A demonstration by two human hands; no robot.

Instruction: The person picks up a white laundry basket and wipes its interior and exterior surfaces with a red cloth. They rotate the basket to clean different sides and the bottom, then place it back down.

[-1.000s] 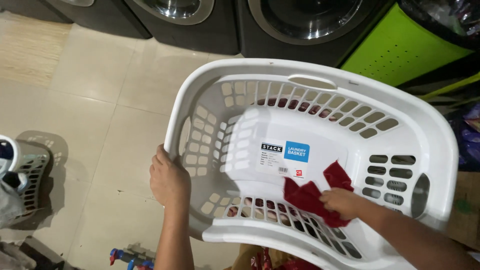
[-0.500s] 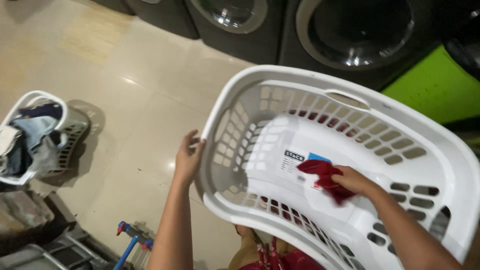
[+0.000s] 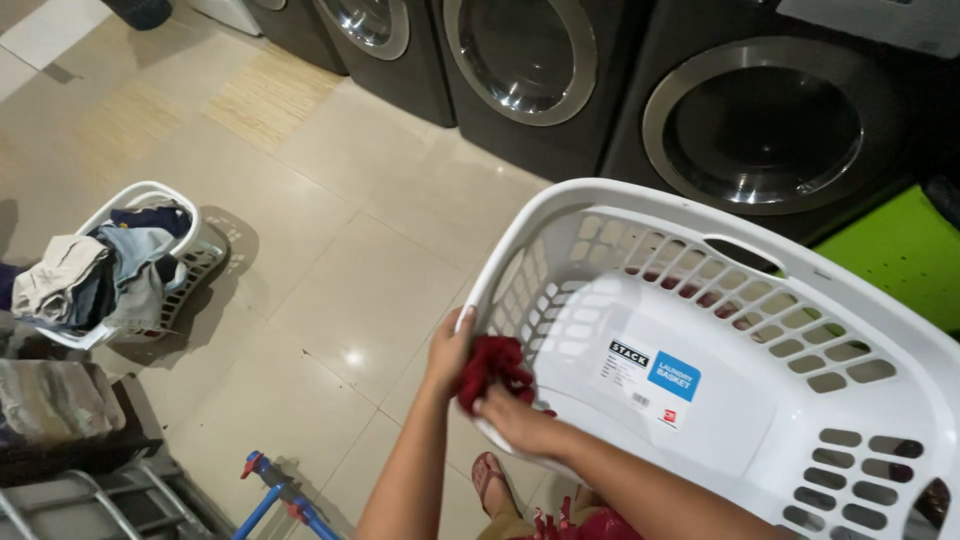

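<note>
A white plastic laundry basket [image 3: 800, 290] with slotted walls is tilted toward me, its inside bare except for a label on the bottom. My left hand [image 3: 447, 350] grips the basket's near left rim. My right hand [image 3: 515, 418] is at the same rim, closed on a small dark red cloth [image 3: 492, 367] that bunches up between both hands. My left fingers touch the cloth too.
Dark front-loading washing machines [image 3: 760, 120] stand in a row at the back. A second white basket [image 3: 110, 265] full of clothes sits on the tiled floor at left. A rack with folded fabric [image 3: 55, 405] and a blue-handled cart [image 3: 275, 495] are at lower left. A green bin [image 3: 900, 260] stands at right.
My right hand carried the red cloth from the basket's bottom over to the left rim, beside my left hand. The view swung left and up, showing more floor.
</note>
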